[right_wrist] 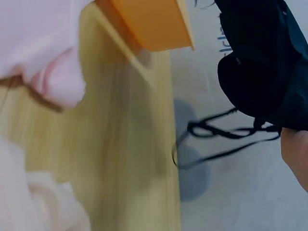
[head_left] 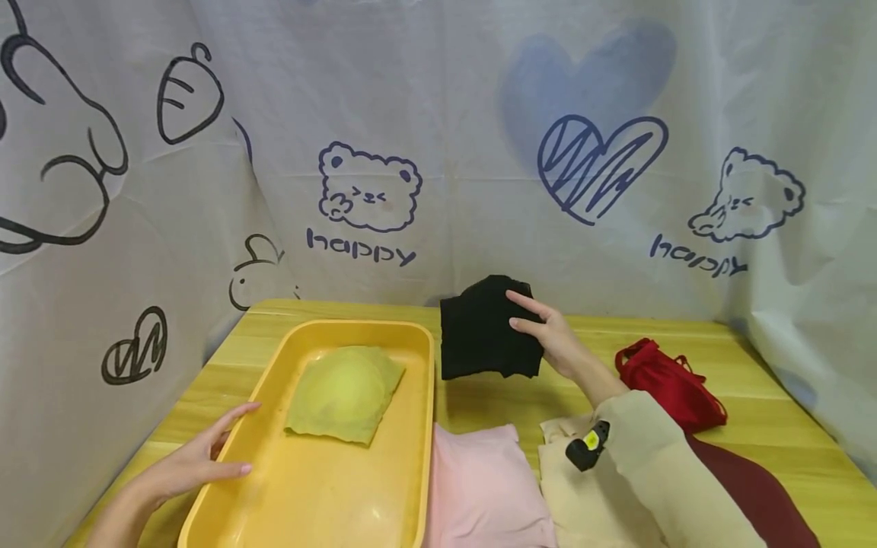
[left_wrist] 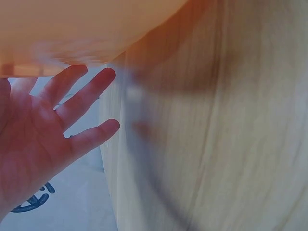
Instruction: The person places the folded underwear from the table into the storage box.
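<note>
A black drawstring pouch (head_left: 488, 331) is held up above the back of the table by my right hand (head_left: 558, 342), which grips its right side with fingers across the front. Loose black cords (right_wrist: 226, 130) dangle from the pouch in the right wrist view. My left hand (head_left: 199, 457) is at the left side of a yellow tray (head_left: 329, 487), fingers spread and fingertips right at the rim. The left wrist view shows those fingers (left_wrist: 86, 98) straight, against the tray's outer wall. A rounded, stuffed yellow-green pouch (head_left: 346, 396) lies inside the tray toward its far end.
Right of the tray lies a pink pouch (head_left: 486, 487), with beige cloth (head_left: 569, 502) beside it under my right forearm. A red drawstring pouch (head_left: 668, 384) sits farther right, and maroon cloth (head_left: 747, 487) shows past the sleeve. Printed white sheeting (head_left: 473, 152) hangs behind the table.
</note>
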Motion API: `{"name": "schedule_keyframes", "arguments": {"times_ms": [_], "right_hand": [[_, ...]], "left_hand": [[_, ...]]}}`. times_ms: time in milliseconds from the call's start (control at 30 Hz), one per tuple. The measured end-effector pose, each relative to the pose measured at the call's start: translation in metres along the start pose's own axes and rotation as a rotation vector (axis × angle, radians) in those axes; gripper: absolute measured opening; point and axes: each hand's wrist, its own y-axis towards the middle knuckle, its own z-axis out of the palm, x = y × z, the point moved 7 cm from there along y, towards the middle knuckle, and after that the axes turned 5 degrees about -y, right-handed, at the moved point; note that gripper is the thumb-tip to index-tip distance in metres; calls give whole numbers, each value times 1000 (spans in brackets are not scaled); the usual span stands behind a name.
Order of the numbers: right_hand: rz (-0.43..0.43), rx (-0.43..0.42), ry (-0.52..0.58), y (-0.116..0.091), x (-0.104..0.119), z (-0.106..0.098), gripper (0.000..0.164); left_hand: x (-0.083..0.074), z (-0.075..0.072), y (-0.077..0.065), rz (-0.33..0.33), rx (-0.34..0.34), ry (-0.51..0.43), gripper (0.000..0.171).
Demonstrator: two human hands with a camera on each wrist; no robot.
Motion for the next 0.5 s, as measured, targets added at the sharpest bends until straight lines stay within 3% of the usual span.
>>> {"name": "schedule_keyframes", "arguments": {"times_ms": [200,500], "right_hand": [[-18,-10,90,1,11,9,56],[-43,14,205,3,25,41,55]], "left_hand": [[1,0,0,-7,-1,7,75],[-1,0,0,-3,-1,1,74]]}}
